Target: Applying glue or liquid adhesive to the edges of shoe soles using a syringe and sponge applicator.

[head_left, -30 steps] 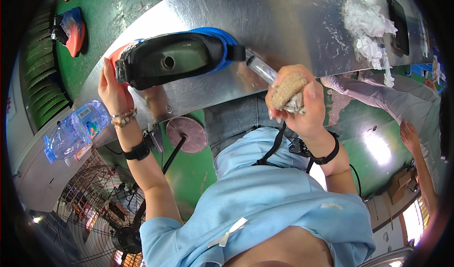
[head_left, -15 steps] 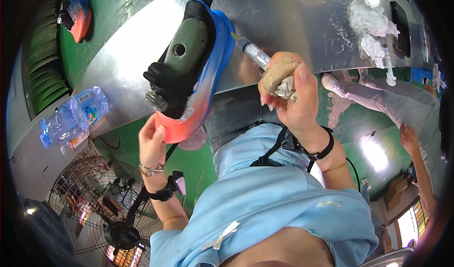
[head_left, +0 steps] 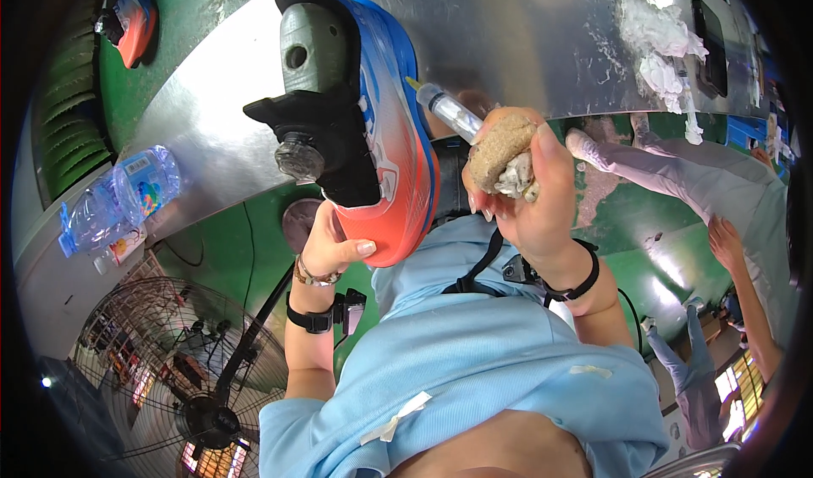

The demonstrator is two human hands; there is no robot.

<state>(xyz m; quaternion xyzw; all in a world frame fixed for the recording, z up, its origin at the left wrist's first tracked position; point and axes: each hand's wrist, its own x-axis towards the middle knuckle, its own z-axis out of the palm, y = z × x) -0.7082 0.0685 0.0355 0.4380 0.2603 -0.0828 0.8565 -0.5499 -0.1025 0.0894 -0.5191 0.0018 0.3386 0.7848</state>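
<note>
My left hand (head_left: 329,239) is closed on the toe of a blue-and-coral sports shoe (head_left: 398,198), with the thumb on top. A dark green shoe last (head_left: 315,53) fills the shoe's opening. Its black tongue (head_left: 318,122) is folded out, and a clear wrapped lump (head_left: 298,158) sits by it. To the right, my right hand (head_left: 549,186) grips a clear syringe (head_left: 450,110) with a yellowish tip pointing at the shoe's side, apart from it. The same hand also clasps a tan, rough-looking pad (head_left: 501,148) and a crumpled whitish wad (head_left: 515,176).
A metal table (head_left: 542,46) lies ahead, with crumpled white tissue (head_left: 656,33), another syringe (head_left: 690,110) and a black phone (head_left: 710,46) at right. Plastic bottles (head_left: 140,186) and a fan (head_left: 195,376) are at left. Another shoe (head_left: 135,25) lies far left; a person's legs (head_left: 669,160) show right.
My left hand has brought the shoe nearer and to the right and turned it, so more of its side shows. The right hand, still holding the syringe, has barely moved.
</note>
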